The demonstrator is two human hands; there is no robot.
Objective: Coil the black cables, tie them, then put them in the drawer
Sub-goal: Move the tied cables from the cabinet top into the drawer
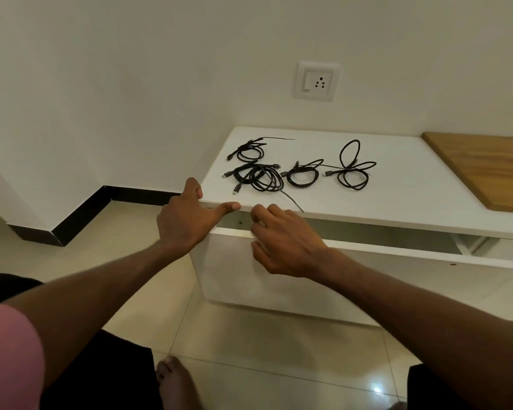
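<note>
Several black cables lie in loose coils on the white cabinet top: one bundle at the back left, a tangled one in front of it, a small coil in the middle and a looser one to the right. A thin black tie strip reaches the top's front edge. Below, the white drawer stands partly pulled out. My left hand rests on the cabinet's front left corner, thumb along the edge. My right hand has its fingers over the drawer front's top edge.
A wall socket sits above the cabinet. A wooden board lies on the top at the right. Glossy floor tiles and a black skirting lie to the left. My bare foot and knees are in the foreground.
</note>
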